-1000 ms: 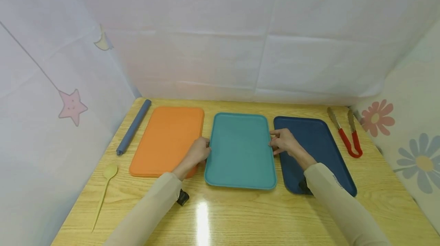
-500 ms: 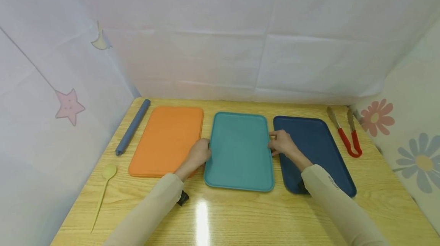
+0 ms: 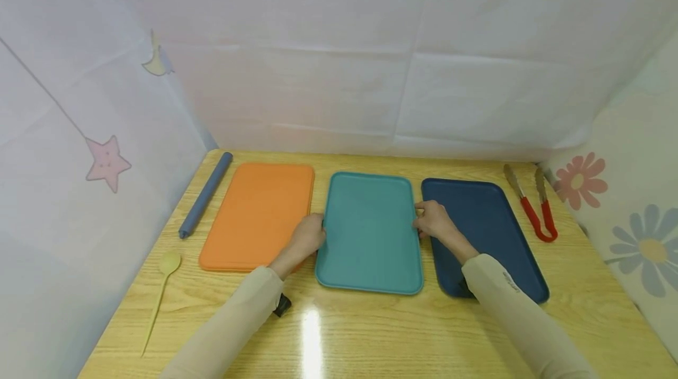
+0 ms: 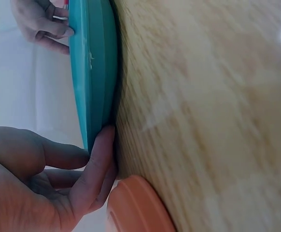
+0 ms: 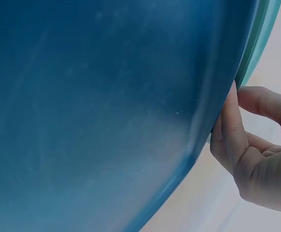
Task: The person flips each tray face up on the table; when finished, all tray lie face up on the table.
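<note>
A teal tray lies between an orange tray and a dark blue tray. The left hand holds the teal tray's left rim; in the left wrist view the thumb and fingers of that hand pinch the teal edge. At the opposite rim is the right hand. From the right wrist, the right hand has its thumb and fingers at the teal edge, beside the blue tray.
On the left lie a blue roll and a yellow spoon. Red-handled tongs lie beyond the blue tray at the right. A patterned cloth hangs behind the wooden table.
The near end of the teal tray has turned slightly to the left, its right edge now a little farther from the blue tray. Both hands have stayed at its rims.
</note>
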Demonstrator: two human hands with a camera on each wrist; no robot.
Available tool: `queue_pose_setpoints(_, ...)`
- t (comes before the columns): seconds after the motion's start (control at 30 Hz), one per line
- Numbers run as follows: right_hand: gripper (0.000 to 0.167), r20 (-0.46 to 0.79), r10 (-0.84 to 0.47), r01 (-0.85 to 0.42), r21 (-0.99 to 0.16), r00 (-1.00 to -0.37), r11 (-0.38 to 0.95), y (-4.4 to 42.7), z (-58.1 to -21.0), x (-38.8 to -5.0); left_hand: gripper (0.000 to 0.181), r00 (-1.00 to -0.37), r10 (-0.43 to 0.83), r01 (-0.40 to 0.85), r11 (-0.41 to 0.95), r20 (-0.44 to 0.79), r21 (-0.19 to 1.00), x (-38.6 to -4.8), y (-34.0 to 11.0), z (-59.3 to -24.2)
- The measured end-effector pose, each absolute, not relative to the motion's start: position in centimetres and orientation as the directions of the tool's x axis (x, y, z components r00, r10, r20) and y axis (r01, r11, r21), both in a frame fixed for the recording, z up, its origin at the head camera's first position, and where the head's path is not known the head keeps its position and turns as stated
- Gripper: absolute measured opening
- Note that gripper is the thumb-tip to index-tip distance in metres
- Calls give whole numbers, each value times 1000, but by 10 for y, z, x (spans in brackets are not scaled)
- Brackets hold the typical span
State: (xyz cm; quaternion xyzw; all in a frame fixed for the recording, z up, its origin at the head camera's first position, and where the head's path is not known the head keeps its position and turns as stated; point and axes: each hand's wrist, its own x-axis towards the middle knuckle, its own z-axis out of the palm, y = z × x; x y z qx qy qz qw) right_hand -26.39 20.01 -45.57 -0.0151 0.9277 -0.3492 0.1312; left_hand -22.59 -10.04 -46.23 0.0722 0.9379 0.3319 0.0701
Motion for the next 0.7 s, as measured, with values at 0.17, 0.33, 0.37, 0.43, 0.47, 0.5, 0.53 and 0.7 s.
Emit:
queue_pose_setpoints(0.17,60,-239,-123,56,-627,-963,777,197,-454,-264,15,-980,176,73,756,-96,650,-224,-102,-462)
queue_pose_setpoints(0.33,59,-257,-124,65,-620,-959,782,197,-455,-262,16,-974,188,59,741,-123,669,-222,-105,-463)
queue_pose_setpoints(0.37,57,-257,-122,67,-622,-959,780,196,-455,-261,18,-973,197,70,746,-119,663,-222,-107,-463)
queue_pose_setpoints(0.43,53,-229,-129,42,-618,-965,785,195,-453,-259,23,-974,204,92,754,-100,650,-223,-113,-461)
queue_pose_setpoints(0.47,51,-209,-134,23,-614,-969,789,194,-452,-259,26,-975,206,103,758,-87,644,-224,-117,-458)
queue_pose_setpoints(0.5,49,-183,-138,2,-608,-974,794,193,-450,-258,30,-975,206,108,758,-78,644,-225,-122,-455)
queue_pose_setpoints(0.53,47,-154,-138,-18,-601,-978,799,192,-448,-258,33,-978,200,119,764,-58,634,-226,-128,-452)
queue_pose_setpoints(0.7,42,-48,-155,-99,-582,-987,807,182,-433,-258,38,-990,143,122,790,14,601,-226,-160,-438)
